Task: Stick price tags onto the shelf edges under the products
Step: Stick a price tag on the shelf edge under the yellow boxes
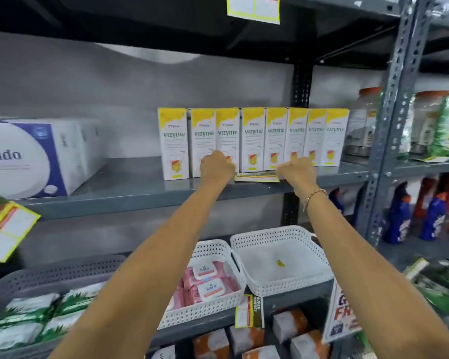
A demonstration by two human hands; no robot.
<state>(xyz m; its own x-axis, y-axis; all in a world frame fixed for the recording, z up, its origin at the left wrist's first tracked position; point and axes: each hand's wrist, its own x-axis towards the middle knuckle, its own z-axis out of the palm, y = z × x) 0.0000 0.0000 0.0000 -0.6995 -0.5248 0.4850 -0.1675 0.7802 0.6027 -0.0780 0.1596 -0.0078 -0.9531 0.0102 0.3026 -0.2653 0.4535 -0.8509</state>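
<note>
Your left grip [217,165]: closed on the left end of the price tag [256,176]. Your right grip [297,172]: closed on its right end, a bracelet [313,196] at the wrist. Price tag: stretched between both grips, lying along the front of the shelf edge [151,196]. Just behind the grips: a row of Vizyme boxes [253,139]. Below them: white baskets [283,260].

Even, soft light from above, wide-angle bending at the edges, overall softness and dark shadow under the upper shelf [166,11].
</note>
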